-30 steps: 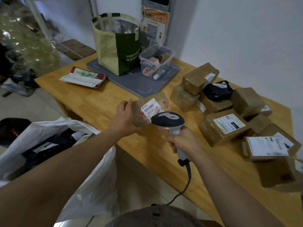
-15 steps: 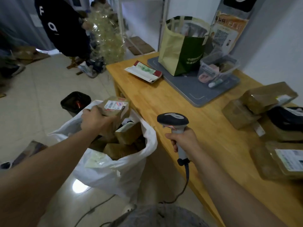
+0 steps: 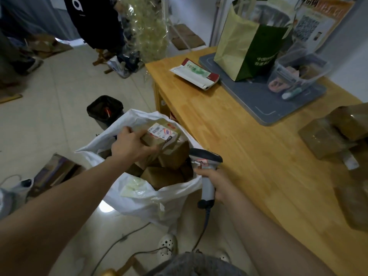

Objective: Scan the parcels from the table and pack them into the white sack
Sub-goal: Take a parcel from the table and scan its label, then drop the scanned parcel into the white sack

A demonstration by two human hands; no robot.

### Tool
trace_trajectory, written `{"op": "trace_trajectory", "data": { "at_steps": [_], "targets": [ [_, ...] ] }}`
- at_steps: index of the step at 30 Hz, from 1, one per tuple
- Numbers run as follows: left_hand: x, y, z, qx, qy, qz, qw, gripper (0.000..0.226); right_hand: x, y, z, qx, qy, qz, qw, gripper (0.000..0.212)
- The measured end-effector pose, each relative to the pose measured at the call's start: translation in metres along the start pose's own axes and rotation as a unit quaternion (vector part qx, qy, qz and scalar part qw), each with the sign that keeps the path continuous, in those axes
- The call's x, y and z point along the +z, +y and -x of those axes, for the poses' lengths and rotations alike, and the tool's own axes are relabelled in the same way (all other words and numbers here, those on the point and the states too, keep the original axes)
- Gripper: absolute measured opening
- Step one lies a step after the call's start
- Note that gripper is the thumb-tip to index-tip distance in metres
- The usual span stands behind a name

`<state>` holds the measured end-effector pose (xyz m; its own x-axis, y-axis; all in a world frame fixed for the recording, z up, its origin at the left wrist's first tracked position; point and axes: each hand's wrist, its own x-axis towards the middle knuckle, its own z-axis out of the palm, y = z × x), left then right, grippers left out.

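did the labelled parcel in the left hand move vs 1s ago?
Yes. The labelled parcel went with the left hand off the table, leftward and down into the mouth of the white sack.

Single view, head-mounted, wide-angle. Looks forward and steeply down from above the person's own forearms; shoes visible at bottom edge. White sack [image 3: 151, 198] sits centre frame, close below the lens. Wooden table [image 3: 249, 148] runs up the right side, tiled floor on the left (edges bow from lens distortion). No second view to compare.
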<state>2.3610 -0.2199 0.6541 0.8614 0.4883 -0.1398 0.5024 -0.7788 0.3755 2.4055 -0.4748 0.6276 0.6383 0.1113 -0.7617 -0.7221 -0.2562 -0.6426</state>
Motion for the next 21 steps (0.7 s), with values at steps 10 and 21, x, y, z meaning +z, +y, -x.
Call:
{"op": "trace_trajectory", "data": {
  "at_steps": [10, 21],
  "targets": [
    [0.045, 0.028, -0.017, 0.065, -0.187, -0.162, 0.967, 0.071, 0.010, 0.003, -0.023, -0.032, 0.134, 0.004, 0.990, 0.047],
    [0.037, 0.037, -0.040, 0.130, -0.173, -0.152, 0.965, 0.072, 0.022, 0.004, -0.022, -0.022, 0.108, -0.026, 0.994, 0.038]
  ]
}}
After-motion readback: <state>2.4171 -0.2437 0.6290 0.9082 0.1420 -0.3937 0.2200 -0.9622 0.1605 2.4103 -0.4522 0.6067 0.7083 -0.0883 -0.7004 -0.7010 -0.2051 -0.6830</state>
